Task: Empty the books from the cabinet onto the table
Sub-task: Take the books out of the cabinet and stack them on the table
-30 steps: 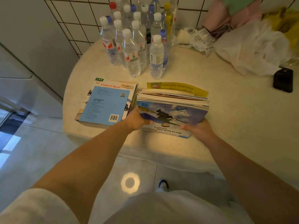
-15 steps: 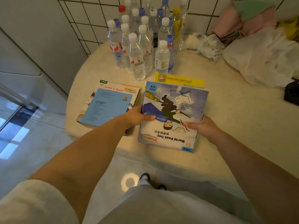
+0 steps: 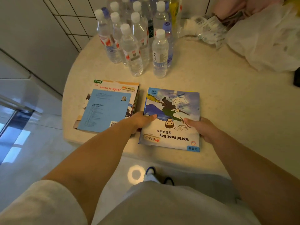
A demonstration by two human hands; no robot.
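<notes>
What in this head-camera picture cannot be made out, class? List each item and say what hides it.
- Cabinet: out of frame, so the books left in it are unknown.
- Books under the World Book Day book: cover hides their number.
- Dark object: cut by right edge.
- Back bottles: cut by top edge.
- Left stack: small print unreadable.

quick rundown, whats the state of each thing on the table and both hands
World Book Day stack: flat on the table, cover up, title upside down to the camera
Lorna Is Upset stack: flat, beside it
water bottles: upright, capped
left hand: gripping the World Book Day stack's left edge
right hand: gripping its right edge
white plastic bag: crumpled
</notes>
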